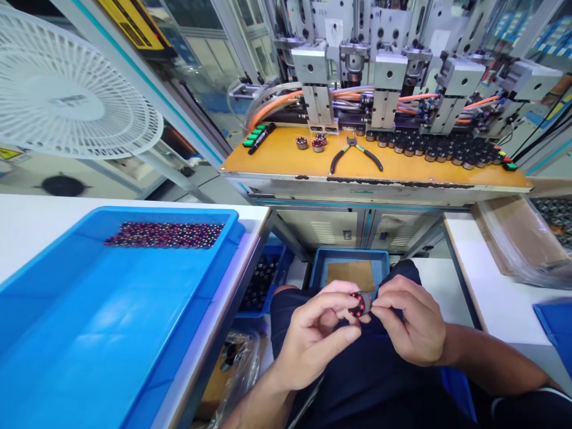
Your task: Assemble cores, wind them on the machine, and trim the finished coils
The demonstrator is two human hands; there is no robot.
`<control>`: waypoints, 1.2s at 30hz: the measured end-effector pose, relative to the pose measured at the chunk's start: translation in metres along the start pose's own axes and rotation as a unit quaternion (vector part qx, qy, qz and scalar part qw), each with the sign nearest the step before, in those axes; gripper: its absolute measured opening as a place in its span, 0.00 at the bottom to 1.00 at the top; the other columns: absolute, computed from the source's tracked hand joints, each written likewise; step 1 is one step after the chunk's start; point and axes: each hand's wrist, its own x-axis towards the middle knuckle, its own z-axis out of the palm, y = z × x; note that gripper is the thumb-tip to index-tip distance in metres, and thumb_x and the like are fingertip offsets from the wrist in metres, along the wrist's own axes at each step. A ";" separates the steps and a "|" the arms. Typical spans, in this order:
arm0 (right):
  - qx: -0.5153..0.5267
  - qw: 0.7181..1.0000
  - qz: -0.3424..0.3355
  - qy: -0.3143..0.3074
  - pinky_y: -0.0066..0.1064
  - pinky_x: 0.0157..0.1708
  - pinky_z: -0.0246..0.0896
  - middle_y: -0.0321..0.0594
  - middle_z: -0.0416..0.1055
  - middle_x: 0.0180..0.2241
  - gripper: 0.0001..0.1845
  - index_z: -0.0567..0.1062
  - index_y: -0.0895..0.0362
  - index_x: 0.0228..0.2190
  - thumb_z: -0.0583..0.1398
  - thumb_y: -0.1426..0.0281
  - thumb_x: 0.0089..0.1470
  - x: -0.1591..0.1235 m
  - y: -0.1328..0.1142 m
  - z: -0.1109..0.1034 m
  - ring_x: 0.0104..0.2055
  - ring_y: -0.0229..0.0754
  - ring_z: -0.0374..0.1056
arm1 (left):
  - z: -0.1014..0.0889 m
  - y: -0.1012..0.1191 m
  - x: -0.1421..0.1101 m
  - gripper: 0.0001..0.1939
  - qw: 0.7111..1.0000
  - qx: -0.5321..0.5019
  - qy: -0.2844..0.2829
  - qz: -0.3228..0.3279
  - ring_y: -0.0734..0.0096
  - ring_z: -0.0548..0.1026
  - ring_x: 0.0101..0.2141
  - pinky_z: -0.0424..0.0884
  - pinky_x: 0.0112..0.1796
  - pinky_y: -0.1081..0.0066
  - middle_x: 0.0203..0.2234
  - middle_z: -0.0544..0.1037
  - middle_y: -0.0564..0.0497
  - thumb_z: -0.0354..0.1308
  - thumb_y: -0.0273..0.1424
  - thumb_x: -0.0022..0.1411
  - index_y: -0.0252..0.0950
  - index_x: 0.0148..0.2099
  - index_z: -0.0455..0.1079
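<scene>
Your left hand (315, 333) cradles and your right hand (413, 322) pinches the red-dotted cylindrical component (360, 304) above your lap (379, 381), which is probably light, rigid and rather smooth, so hold it by its grey side wall (366, 303).

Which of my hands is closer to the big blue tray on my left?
Left. Your left hand, at the small round part, is right of the big blue tray; your right hand is farther right.

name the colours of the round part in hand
Round part: dark face with red spots, greyish side; head view.
</scene>
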 end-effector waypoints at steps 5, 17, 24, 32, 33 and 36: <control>0.010 1.000 0.004 -0.016 0.26 0.26 0.67 0.38 0.70 0.25 0.07 0.71 0.57 0.31 0.56 0.79 0.57 -0.001 -0.003 -0.006 0.25 0.35 0.67 | 0.003 -0.008 -0.001 0.11 0.990 -0.130 -0.014 0.046 0.58 0.77 0.48 0.71 0.51 0.57 0.41 0.78 0.50 0.71 0.31 0.50 0.39 0.35 0.73; -0.112 0.979 -0.128 -0.109 0.26 0.24 0.67 0.35 0.69 0.24 0.09 0.70 0.55 0.29 0.55 0.73 0.62 0.002 -0.004 -0.023 0.24 0.35 0.68 | 0.006 -0.004 0.001 0.21 0.977 -0.126 -0.089 -0.151 0.79 0.72 0.23 0.69 0.27 0.78 0.23 0.72 0.54 0.66 0.42 0.56 0.32 0.45 0.70; -0.080 0.986 -0.064 -0.131 0.25 0.31 0.66 0.39 0.69 0.30 0.04 0.69 0.58 0.37 0.56 0.76 0.59 -0.004 0.005 -0.025 0.30 0.35 0.70 | 0.008 -0.007 0.002 0.14 0.981 -0.188 -0.050 0.009 0.68 0.80 0.38 0.75 0.42 0.65 0.44 0.75 0.45 0.72 0.26 0.47 0.33 0.35 0.71; -0.070 0.969 -0.175 -0.161 0.27 0.26 0.68 0.37 0.71 0.25 0.05 0.70 0.54 0.34 0.55 0.75 0.60 0.014 -0.001 -0.031 0.26 0.37 0.70 | 0.008 -0.006 0.005 0.25 0.965 -0.225 -0.080 -0.110 0.68 0.79 0.33 0.71 0.38 0.70 0.31 0.78 0.46 0.68 0.49 0.49 0.33 0.39 0.72; -0.068 0.966 -0.185 -0.168 0.27 0.25 0.69 0.37 0.71 0.24 0.05 0.70 0.54 0.34 0.55 0.75 0.60 0.017 -0.001 -0.032 0.25 0.37 0.70 | 0.007 -0.006 0.004 0.25 0.963 -0.203 -0.111 -0.135 0.72 0.77 0.27 0.71 0.33 0.72 0.27 0.77 0.48 0.66 0.50 0.51 0.32 0.39 0.71; -0.067 0.966 -0.190 -0.163 0.28 0.26 0.69 0.38 0.72 0.25 0.04 0.71 0.55 0.36 0.56 0.75 0.61 0.022 0.000 -0.031 0.26 0.37 0.70 | 0.006 -0.006 0.001 0.20 0.967 -0.175 -0.118 -0.140 0.77 0.73 0.20 0.69 0.25 0.76 0.21 0.73 0.54 0.65 0.44 0.56 0.34 0.40 0.68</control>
